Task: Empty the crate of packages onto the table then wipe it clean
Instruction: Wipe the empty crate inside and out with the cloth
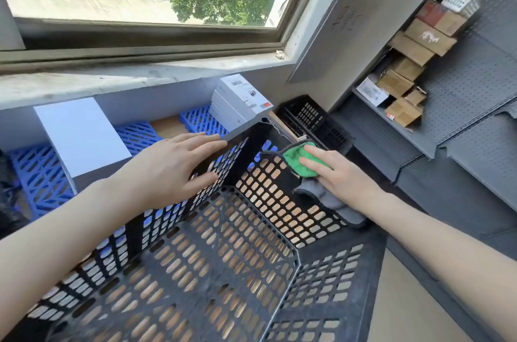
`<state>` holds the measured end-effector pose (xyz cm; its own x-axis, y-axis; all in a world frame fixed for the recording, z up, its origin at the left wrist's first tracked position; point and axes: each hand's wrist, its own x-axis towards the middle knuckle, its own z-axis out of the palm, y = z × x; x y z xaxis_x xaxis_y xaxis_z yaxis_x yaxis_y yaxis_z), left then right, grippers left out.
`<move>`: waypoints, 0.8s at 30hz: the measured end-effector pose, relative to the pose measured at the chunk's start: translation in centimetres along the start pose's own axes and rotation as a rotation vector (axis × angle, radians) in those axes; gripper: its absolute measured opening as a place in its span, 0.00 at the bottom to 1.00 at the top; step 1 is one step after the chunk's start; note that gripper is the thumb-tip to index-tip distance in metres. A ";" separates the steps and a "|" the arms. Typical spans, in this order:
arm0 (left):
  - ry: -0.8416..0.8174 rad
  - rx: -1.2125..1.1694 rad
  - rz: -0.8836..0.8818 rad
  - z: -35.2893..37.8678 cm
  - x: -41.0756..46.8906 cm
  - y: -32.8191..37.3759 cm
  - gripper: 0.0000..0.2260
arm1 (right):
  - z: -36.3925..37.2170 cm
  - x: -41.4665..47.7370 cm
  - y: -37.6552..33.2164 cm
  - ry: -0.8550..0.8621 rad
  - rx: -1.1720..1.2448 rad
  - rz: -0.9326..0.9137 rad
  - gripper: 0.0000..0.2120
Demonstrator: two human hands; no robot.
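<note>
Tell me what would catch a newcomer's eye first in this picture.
The big black perforated crate fills the foreground, empty of packages. At its far right wall the right hand presses a green and grey cloth against the rim, while the left hand lies flat on the far left rim. Behind, white boxes sit on blue plastic grids under the window.

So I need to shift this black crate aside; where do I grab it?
Grip the solid top rim of the black crate from above on the window side, where the left hand rests; the slotted walls offer no firm edge.
</note>
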<state>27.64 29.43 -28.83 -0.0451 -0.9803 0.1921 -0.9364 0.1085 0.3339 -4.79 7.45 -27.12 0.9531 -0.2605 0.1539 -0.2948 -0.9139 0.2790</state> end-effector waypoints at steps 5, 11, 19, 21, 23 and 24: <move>-0.005 -0.004 -0.001 -0.1 -0.2 -0.1 0.34 | -2.3 -6.4 0.4 -0.101 0.060 0.037 0.24; -0.008 -0.012 0.000 0.0 -0.1 -0.1 0.34 | -4.9 -9.0 0.3 -0.228 -0.085 0.019 0.23; -0.008 -0.013 0.006 0.2 -0.2 -0.1 0.34 | -2.3 -5.6 -2.4 -0.481 -0.402 -0.377 0.06; -0.007 -0.013 0.008 0.2 -0.1 -0.1 0.33 | -1.1 -4.7 -2.9 -0.576 -0.432 -0.457 0.07; -0.007 -0.012 0.006 0.2 0.0 -0.1 0.33 | 0.5 -4.3 -3.0 -0.673 -0.414 -0.534 0.07; -0.006 -0.012 0.002 0.3 -0.1 -0.1 0.33 | 1.3 -4.2 -3.1 -0.706 -0.388 -0.550 0.07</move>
<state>27.66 29.43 -29.12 -0.0489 -0.9811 0.1872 -0.9320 0.1122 0.3447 -7.76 10.95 -29.84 0.7486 -0.0702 -0.6593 0.3223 -0.8305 0.4543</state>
